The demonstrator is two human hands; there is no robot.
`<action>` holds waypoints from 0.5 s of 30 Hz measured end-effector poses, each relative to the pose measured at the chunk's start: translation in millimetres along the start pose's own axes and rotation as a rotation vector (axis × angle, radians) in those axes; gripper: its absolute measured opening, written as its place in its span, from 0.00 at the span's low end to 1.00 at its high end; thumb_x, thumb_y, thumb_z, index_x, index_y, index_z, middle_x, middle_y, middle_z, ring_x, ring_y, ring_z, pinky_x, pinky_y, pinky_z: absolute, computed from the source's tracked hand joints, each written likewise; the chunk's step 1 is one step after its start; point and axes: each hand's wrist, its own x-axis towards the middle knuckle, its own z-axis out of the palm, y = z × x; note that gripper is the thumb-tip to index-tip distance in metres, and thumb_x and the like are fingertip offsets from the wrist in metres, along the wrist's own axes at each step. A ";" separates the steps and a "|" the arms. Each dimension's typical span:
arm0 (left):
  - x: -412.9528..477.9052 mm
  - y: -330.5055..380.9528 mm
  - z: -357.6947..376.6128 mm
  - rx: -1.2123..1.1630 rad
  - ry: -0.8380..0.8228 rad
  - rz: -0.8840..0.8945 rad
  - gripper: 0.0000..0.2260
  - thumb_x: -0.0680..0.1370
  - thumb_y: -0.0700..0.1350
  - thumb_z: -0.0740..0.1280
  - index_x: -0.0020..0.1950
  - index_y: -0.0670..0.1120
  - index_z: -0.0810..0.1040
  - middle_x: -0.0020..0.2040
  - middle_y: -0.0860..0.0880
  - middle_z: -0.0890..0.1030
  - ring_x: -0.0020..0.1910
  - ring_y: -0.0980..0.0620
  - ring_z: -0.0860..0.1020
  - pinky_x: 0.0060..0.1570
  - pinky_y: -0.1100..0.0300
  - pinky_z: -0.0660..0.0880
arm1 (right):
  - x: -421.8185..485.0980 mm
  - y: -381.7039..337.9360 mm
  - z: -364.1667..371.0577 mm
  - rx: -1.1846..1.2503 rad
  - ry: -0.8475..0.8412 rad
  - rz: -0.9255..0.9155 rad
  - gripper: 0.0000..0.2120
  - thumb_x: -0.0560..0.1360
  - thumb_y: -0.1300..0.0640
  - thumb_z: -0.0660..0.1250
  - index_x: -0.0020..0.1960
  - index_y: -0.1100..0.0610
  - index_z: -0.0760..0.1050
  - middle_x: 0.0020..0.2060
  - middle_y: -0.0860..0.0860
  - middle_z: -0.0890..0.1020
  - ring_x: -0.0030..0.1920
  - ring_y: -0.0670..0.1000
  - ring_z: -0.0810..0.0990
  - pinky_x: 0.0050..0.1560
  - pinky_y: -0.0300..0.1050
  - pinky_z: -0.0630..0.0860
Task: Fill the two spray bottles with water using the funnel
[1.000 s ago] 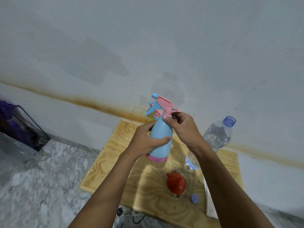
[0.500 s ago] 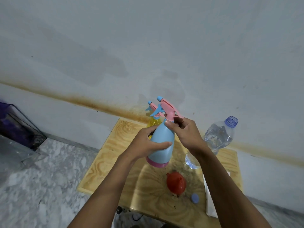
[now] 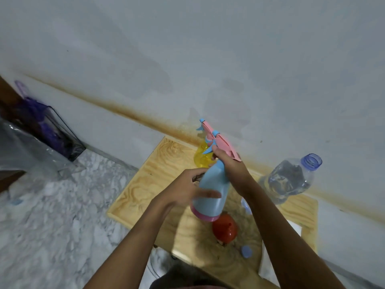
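A matte, pale plastered wall [image 3: 208, 49] is seen, crossed by a rust-brown stain band above a grey-white veined marble floor [image 3: 52, 226]. A rectangular plywood table [image 3: 145, 184] with swirling grain is set against the wall. At the left, a crinkled clear plastic sheet [image 3: 25, 151] and a thin black wire basket [image 3: 62, 138] with purple contents are noted on the floor. A ribbed clear plastic water bottle [image 3: 287, 180], uncapped and with a blue-tinted neck, is seen at the table's far right, partly filled. A smooth, conical blue spray bottle [image 3: 214, 184] with a pink base band is held off the tabletop and tilted, head leaning up and right. Its body is wrapped by the left hand [image 3: 187, 190], fingers curled round it, slightly blurred. Its neck is gripped by the right hand [image 3: 231, 165], closed just under the angular pink trigger head [image 3: 225, 146]. A translucent yellow spray bottle [image 3: 201, 156] is stood at the table's far edge, partly hidden behind the hands. A white sheet [image 3: 267, 265] is laid along the table's right side. A glossy, rounded red funnel [image 3: 225, 229] is rested on the table below the blue bottle's base, spout uppermost. A small round blue cap [image 3: 246, 251] is found just beside the funnel, nearer the front edge.
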 end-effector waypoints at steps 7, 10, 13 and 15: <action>-15.1 -81.5 -61.5 0.216 0.419 -0.356 0.32 0.66 0.50 0.81 0.69 0.46 0.76 0.56 0.54 0.81 0.54 0.57 0.79 0.52 0.67 0.74 | 20.2 33.1 5.7 -0.077 -0.202 0.132 0.17 0.75 0.50 0.65 0.55 0.61 0.78 0.48 0.55 0.84 0.35 0.54 0.81 0.43 0.49 0.78; -2.7 -122.4 -81.8 0.437 0.532 -0.495 0.43 0.63 0.59 0.81 0.74 0.47 0.70 0.71 0.45 0.73 0.69 0.47 0.72 0.66 0.55 0.71 | 34.9 57.4 20.9 -0.235 -0.289 0.195 0.12 0.80 0.54 0.64 0.61 0.56 0.77 0.42 0.51 0.85 0.44 0.54 0.82 0.46 0.52 0.80; 11.8 -148.0 -95.0 0.780 0.449 -0.574 0.48 0.62 0.70 0.75 0.75 0.48 0.65 0.74 0.44 0.67 0.73 0.42 0.66 0.69 0.48 0.66 | 48.0 74.2 39.5 -0.292 -0.346 0.297 0.14 0.79 0.55 0.64 0.65 0.49 0.75 0.41 0.52 0.84 0.42 0.51 0.81 0.39 0.48 0.81; 17.0 -157.1 -100.8 0.899 0.393 -0.606 0.49 0.61 0.71 0.74 0.74 0.49 0.62 0.75 0.43 0.61 0.73 0.39 0.61 0.69 0.43 0.65 | 58.5 85.0 49.4 -0.371 -0.380 0.312 0.15 0.80 0.52 0.61 0.66 0.47 0.73 0.43 0.53 0.84 0.41 0.50 0.80 0.42 0.49 0.81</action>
